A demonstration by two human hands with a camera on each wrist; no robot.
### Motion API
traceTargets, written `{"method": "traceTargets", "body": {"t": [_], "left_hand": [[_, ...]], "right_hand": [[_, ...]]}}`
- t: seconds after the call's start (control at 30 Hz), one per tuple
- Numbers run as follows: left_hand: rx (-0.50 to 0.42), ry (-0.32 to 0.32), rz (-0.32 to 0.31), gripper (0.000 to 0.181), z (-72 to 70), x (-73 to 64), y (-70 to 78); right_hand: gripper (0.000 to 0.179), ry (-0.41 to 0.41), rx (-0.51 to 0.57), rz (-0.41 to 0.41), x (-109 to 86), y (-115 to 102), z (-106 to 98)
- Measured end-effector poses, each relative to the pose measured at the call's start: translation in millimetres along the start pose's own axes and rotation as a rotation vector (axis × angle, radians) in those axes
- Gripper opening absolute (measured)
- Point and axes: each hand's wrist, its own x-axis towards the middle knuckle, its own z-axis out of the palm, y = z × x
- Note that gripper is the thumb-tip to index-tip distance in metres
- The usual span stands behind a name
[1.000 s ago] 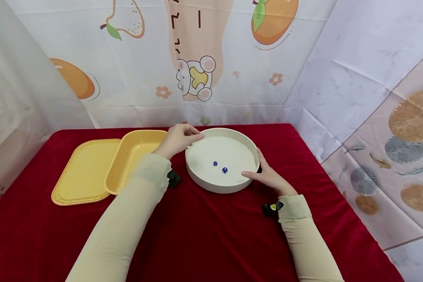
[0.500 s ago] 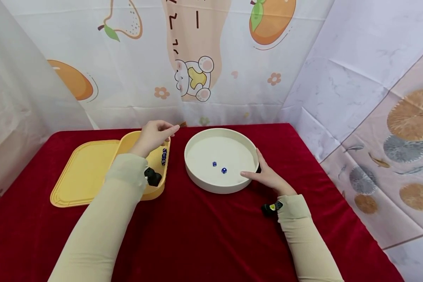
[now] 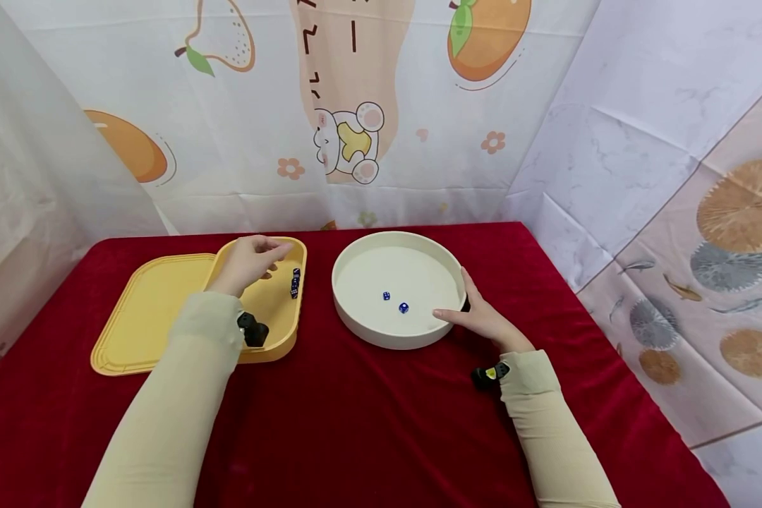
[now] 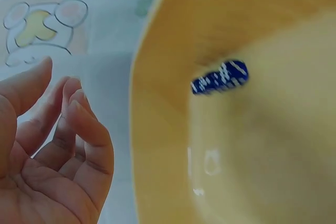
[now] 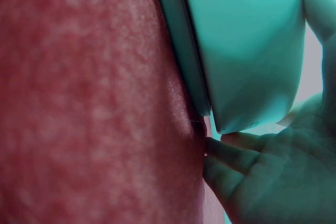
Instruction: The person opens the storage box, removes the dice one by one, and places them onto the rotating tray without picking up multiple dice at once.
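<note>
Nearest, red cloth covers the tabletop (image 3: 368, 430) in soft folds; a wrinkle caught under a sliding base could make it tip or drag. At the right, the black right wrist camera (image 3: 487, 375) sits just above the cloth and might snag if that arm swings. At the left, the black left wrist camera (image 3: 252, 330) hangs over the near part of the yellow box (image 3: 286, 344), so a low reach could knock its wall. The right hand (image 3: 485, 316) grips the right side of the round white tray (image 3: 381, 264), thumb over the rim and fingers against the outer wall; an uneven pull or lift would likely send the two blue dice (image 3: 395, 302) lying inside, right of the box, rolling. Farther left, the left hand (image 3: 246, 264) hovers over the box, fingers loosely bent, thumb and fingertips apart with nothing visible between them. The row of dark-blue dice (image 3: 295, 283) stands near the box's right wall, so a brushing knuckle or a bump could scatter it. The box overlaps the yellow lid (image 3: 146, 314) at its left; if it rests on that edge, which I cannot tell, it may rock. Beyond hangs the printed curtain (image 3: 228, 162).
</note>
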Motion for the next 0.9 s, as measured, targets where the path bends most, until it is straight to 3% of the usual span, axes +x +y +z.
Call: {"method": "traceTargets", "body": {"t": [0.43,0.9], "left_hand": [[-0.054,-0.052,-0.062,0.051,-1.7,4.3,-27.4],[-0.104,-0.099,-0.106,0.047,9.7,16.3,-46.4]], "right_hand": [[0.117,0.003,-0.01,0.012,1.1,0.7,0.2],[0.116,-0.001,-0.005,0.015,-1.3,-1.9,0.6]]}}
